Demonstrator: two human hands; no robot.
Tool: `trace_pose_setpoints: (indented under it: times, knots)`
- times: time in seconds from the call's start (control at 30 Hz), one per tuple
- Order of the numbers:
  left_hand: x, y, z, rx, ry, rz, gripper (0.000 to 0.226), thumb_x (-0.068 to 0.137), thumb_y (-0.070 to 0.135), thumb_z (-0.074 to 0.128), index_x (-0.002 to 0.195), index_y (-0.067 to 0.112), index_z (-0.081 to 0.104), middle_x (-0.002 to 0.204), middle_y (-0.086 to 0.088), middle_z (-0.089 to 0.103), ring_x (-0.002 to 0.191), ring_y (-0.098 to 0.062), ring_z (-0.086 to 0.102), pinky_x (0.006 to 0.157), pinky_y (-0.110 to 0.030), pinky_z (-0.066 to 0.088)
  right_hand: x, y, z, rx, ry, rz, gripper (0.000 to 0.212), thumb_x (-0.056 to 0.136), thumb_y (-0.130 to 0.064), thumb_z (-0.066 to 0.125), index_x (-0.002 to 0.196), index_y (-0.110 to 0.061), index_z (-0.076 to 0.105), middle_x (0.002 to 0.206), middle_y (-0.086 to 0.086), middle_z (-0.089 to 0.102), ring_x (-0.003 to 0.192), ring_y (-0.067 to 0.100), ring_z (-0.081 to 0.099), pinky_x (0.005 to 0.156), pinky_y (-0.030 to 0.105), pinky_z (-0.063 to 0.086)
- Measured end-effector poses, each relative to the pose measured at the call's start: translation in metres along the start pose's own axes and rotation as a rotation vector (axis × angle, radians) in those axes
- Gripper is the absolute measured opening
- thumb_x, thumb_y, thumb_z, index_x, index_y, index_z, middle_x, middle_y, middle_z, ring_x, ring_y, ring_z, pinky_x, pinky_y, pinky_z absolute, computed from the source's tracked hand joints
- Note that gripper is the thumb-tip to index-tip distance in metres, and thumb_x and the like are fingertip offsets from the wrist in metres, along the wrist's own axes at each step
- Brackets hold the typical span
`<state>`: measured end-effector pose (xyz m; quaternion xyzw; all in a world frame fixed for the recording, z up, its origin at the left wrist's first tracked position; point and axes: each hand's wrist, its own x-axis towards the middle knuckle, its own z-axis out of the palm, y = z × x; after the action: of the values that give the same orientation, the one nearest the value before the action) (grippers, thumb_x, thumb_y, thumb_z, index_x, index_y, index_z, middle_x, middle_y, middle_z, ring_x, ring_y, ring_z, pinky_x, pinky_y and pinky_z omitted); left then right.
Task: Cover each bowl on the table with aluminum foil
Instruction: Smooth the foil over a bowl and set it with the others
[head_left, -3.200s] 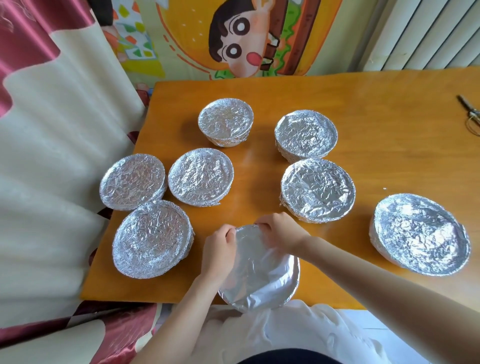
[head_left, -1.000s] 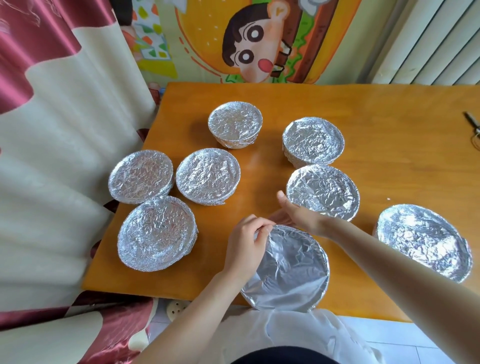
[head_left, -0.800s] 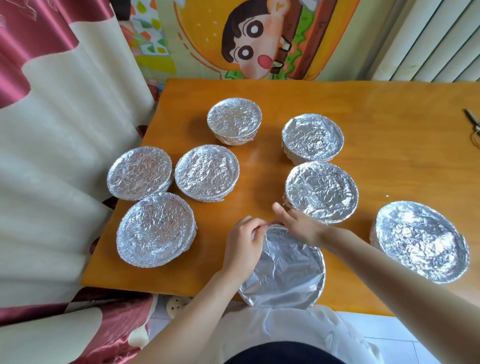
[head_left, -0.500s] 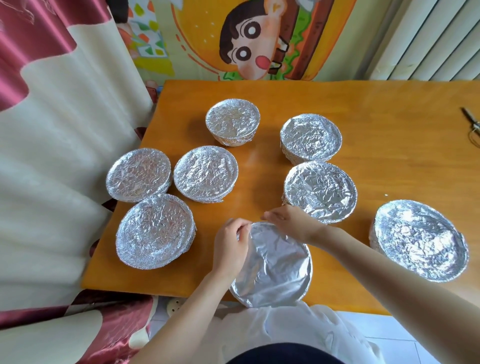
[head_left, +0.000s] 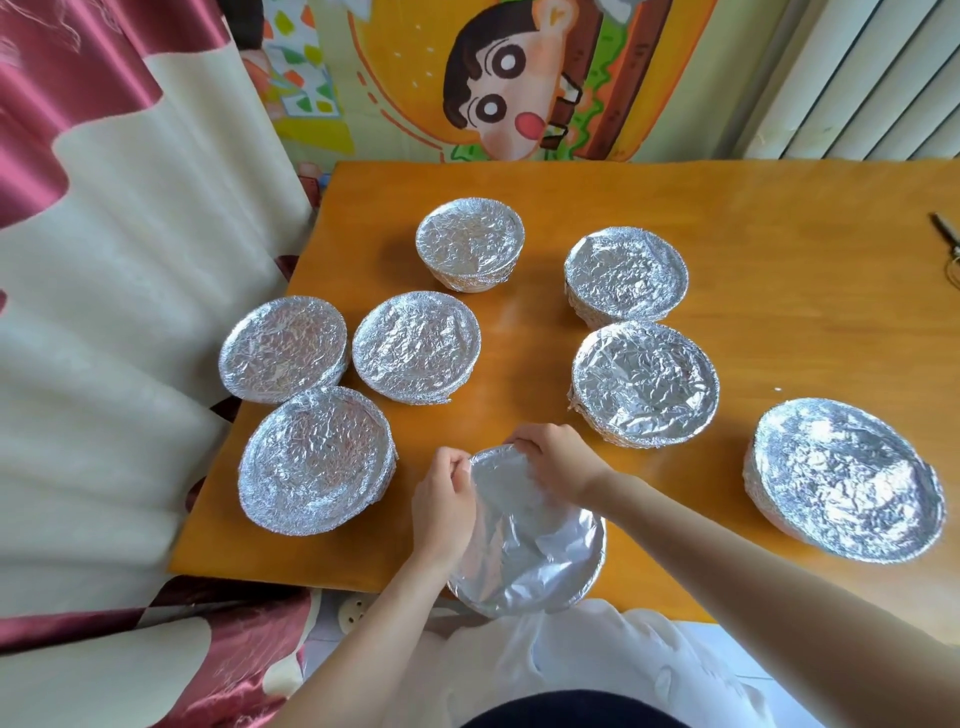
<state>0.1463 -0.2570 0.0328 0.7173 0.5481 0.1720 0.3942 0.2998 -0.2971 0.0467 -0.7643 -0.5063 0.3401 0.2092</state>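
A bowl under smooth aluminum foil (head_left: 530, 551) is tilted over the near edge of the orange table (head_left: 779, 270). My left hand (head_left: 441, 504) grips its far-left rim, fingers curled over the foil. My right hand (head_left: 553, 457) pinches the foil at the far rim. Several other bowls stand on the table under crinkled foil, among them one at the near left (head_left: 317, 460), one in the middle right (head_left: 645, 382) and one at the far right (head_left: 844, 478).
Scissors (head_left: 945, 234) lie at the table's right edge. A red and cream curtain (head_left: 104, 312) hangs along the left side. A cartoon poster (head_left: 498, 78) covers the wall behind, beside a white radiator (head_left: 857, 78).
The bowl in my hands has come closer to me and tilted up over the table edge. Both hands have shifted along its far rim, closer together.
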Motion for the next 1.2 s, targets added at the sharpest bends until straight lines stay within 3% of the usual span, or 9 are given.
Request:
trace_pose_setpoints:
  times: [0.23, 0.37, 0.5, 0.57, 0.63, 0.73, 0.8, 1.07, 1.2]
  knots:
    - [0.002, -0.005, -0.002, 0.003, -0.046, -0.022, 0.027, 0.099, 0.013, 0.041, 0.114, 0.011, 0.064, 0.114, -0.001, 0.066, 0.106, -0.017, 0.057, 0.078, -0.016, 0.035, 0.0, 0.006, 0.006, -0.029, -0.014, -0.006, 0.03, 0.099, -0.011, 0.04, 0.112, -0.011, 0.067, 0.11, 0.008, 0.068, 0.103, 0.026, 0.059, 0.083, 0.024, 0.038]
    - [0.002, -0.001, -0.002, -0.109, 0.065, -0.122, 0.027, 0.098, 0.009, 0.042, 0.112, 0.01, 0.065, 0.114, -0.002, 0.066, 0.104, -0.015, 0.057, 0.082, -0.017, 0.036, -0.006, 0.009, 0.001, 0.018, 0.065, -0.031, 0.031, 0.098, -0.006, 0.04, 0.122, -0.007, 0.06, 0.123, 0.009, 0.062, 0.115, 0.024, 0.055, 0.094, 0.02, 0.034]
    - [-0.006, 0.007, 0.002, -0.251, 0.146, -0.21, 0.033, 0.099, 0.008, 0.038, 0.126, 0.013, 0.057, 0.127, -0.002, 0.059, 0.119, -0.019, 0.052, 0.095, -0.023, 0.038, -0.011, 0.014, -0.002, 0.032, 0.093, -0.013, 0.034, 0.099, -0.009, 0.038, 0.129, -0.008, 0.054, 0.127, 0.009, 0.059, 0.118, 0.023, 0.053, 0.096, 0.02, 0.033]
    - [-0.011, 0.008, 0.002, -0.226, 0.095, -0.163, 0.037, 0.099, 0.01, 0.038, 0.135, 0.017, 0.048, 0.135, 0.001, 0.052, 0.124, -0.016, 0.048, 0.097, -0.021, 0.035, -0.009, 0.015, -0.004, 0.053, 0.089, -0.01, 0.034, 0.098, -0.008, 0.038, 0.127, -0.007, 0.056, 0.125, 0.009, 0.061, 0.117, 0.023, 0.054, 0.094, 0.018, 0.033]
    - [-0.012, 0.005, -0.003, -0.096, 0.043, 0.009, 0.039, 0.099, 0.014, 0.042, 0.137, 0.02, 0.046, 0.137, 0.006, 0.05, 0.126, -0.012, 0.046, 0.098, -0.017, 0.032, -0.009, 0.015, -0.005, 0.066, 0.07, -0.008, 0.032, 0.098, -0.007, 0.039, 0.123, -0.008, 0.06, 0.121, 0.007, 0.064, 0.113, 0.022, 0.057, 0.089, 0.018, 0.035]
    - [0.002, 0.002, -0.011, 0.074, -0.022, 0.279, 0.033, 0.096, 0.011, 0.047, 0.128, 0.017, 0.057, 0.129, 0.005, 0.058, 0.118, -0.012, 0.054, 0.094, -0.012, 0.035, -0.009, 0.016, -0.004, 0.051, 0.036, -0.016, 0.034, 0.097, -0.004, 0.039, 0.118, -0.011, 0.064, 0.116, 0.007, 0.067, 0.106, 0.022, 0.059, 0.082, 0.017, 0.036]
    - [0.009, 0.002, -0.011, 0.185, -0.088, 0.35, 0.029, 0.096, 0.011, 0.047, 0.12, 0.02, 0.062, 0.12, 0.006, 0.064, 0.107, -0.013, 0.06, 0.089, -0.019, 0.045, -0.01, 0.015, -0.003, 0.036, 0.024, -0.018, 0.038, 0.094, 0.001, 0.038, 0.118, -0.012, 0.065, 0.116, 0.005, 0.067, 0.107, 0.021, 0.059, 0.083, 0.017, 0.036]
    - [0.013, 0.007, -0.005, 0.229, -0.083, 0.256, 0.02, 0.096, 0.019, 0.051, 0.109, 0.02, 0.065, 0.101, 0.004, 0.07, 0.092, -0.017, 0.064, 0.074, -0.025, 0.046, -0.003, 0.007, -0.012, -0.201, -0.089, -0.123, 0.033, 0.096, -0.009, 0.043, 0.122, -0.013, 0.061, 0.121, 0.008, 0.062, 0.113, 0.026, 0.055, 0.095, 0.034, 0.04]
    - [0.014, 0.016, -0.005, 0.24, -0.076, 0.199, 0.018, 0.096, 0.022, 0.052, 0.105, 0.019, 0.067, 0.094, 0.0, 0.072, 0.085, -0.022, 0.064, 0.069, -0.034, 0.048, 0.003, -0.002, -0.01, -0.169, -0.031, -0.105, 0.024, 0.093, -0.017, 0.05, 0.106, -0.013, 0.07, 0.105, 0.01, 0.07, 0.098, 0.029, 0.061, 0.085, 0.037, 0.046]
